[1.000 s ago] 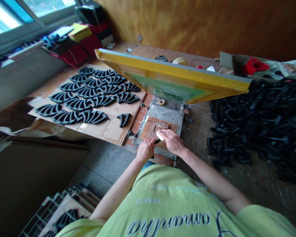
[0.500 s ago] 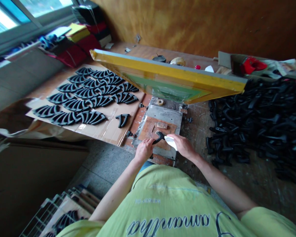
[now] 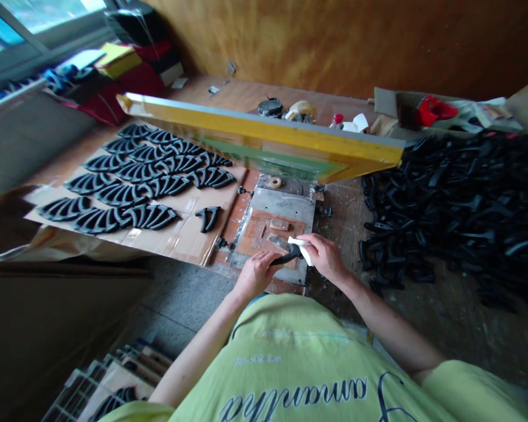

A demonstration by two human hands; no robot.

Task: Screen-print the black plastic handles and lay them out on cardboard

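Black plastic forked piece (image 3: 285, 257) over brown wooden board (image 3: 257, 243), left hand (image 3: 255, 275) fingers clamped on it; right hand (image 3: 325, 258) fingers pinching white cloth (image 3: 303, 249) against it. Ranked black pieces (image 3: 149, 181) on cardboard sheet (image 3: 180, 243) left of fingers; loose black heap (image 3: 444, 211) right.

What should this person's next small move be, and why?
Probably wipe the black forked piece in the left hand with the white cloth in the right hand: the cloth is pressed against it, and the piece is not yet laid on the cardboard with the other pieces.
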